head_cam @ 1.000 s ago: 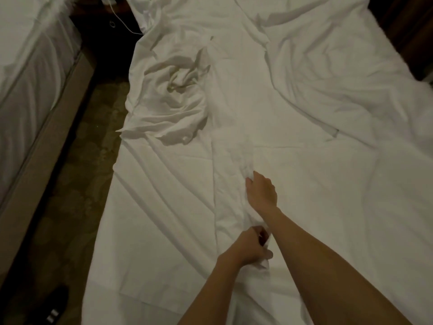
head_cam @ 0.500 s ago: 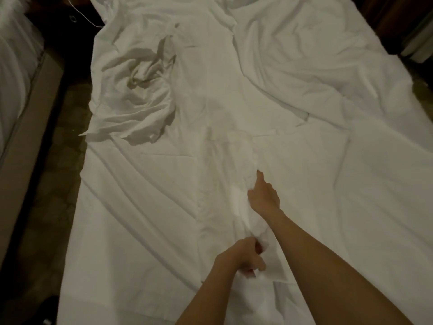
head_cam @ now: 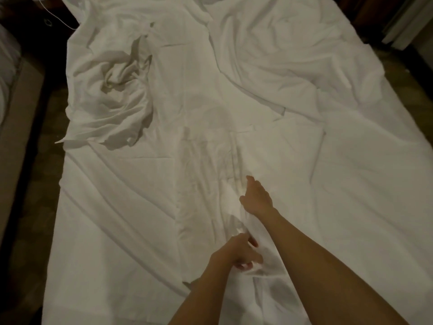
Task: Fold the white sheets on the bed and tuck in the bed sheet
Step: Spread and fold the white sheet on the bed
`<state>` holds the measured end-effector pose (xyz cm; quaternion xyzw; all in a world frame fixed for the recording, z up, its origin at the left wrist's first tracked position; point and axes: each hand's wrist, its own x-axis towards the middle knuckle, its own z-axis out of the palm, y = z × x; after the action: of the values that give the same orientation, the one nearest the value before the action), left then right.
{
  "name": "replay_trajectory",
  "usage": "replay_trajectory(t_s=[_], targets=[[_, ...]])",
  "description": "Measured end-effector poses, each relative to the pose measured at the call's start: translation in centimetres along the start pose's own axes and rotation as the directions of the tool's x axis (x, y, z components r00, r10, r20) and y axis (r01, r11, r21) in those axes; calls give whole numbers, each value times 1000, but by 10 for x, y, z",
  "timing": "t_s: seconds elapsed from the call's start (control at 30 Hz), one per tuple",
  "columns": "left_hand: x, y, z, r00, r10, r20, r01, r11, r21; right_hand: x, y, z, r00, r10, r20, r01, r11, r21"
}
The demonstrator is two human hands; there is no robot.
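Working a loose white sheet (head_cam: 210, 184) along the middle of a hotel-style bed (head_cam: 93, 266), seen from above. Left hand (head_cam: 236, 254) near the foot end, fingers curled and pinching a gathered ridge of the sheet, apparently to anchor it. Right hand (head_cam: 256, 198) a little farther up the same ridge, fingers extended and pressed flat on the cloth, likely to smooth the crease so the fold lies straight. Hands apart, one behind the other along the fold line. Spread beneath, the bed sheet (head_cam: 105, 207), creased and hanging untucked over the left edge. Heaped toward the upper left corner, a crumpled sheet (head_cam: 112, 99), not yet folded; bunched across the upper right, more rumpled white linen (head_cam: 293, 55). Beyond the head of the bed, a thin white cable (head_cam: 58, 18) against dark furniture. At far left, the side of a second bed (head_cam: 14, 95). Folding judged early; tucking not begun.
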<state>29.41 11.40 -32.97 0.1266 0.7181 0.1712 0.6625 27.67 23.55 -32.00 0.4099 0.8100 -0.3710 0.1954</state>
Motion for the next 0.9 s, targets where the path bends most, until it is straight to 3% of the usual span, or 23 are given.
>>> replay_trajectory(t_s=[0.07,0.13,0.2,0.27,0.37,0.5,0.57,0.73,0.9], targets=[[-1,0,6,999,6,-44,-5,999,35,-2,2,3,997,49,54,-55,991,120],[-4,-3,9,993,36,-113,-5,965,261,-4,0,11,990,70,121,-90,981,171],[-4,-7,14,986,10,-169,85,832,547,-5,-3,20,985,81,150,-111,973,204],[-4,-9,24,975,-2,-220,154,723,673,-3,-6,26,989,80,122,-107,966,237],[0,-9,34,961,72,-266,129,736,664,2,-5,27,998,58,13,-59,967,248],[2,-3,35,990,69,-122,5,851,526,6,3,8,998,-7,-58,19,977,214],[0,7,36,989,66,-136,16,847,532,6,11,-7,995,-28,-94,47,978,204],[-2,43,52,905,266,-331,78,662,745,1,36,-43,982,-14,-188,53,978,204],[1,66,74,855,429,-291,42,501,864,-2,70,-66,967,70,-245,-4,965,262]])
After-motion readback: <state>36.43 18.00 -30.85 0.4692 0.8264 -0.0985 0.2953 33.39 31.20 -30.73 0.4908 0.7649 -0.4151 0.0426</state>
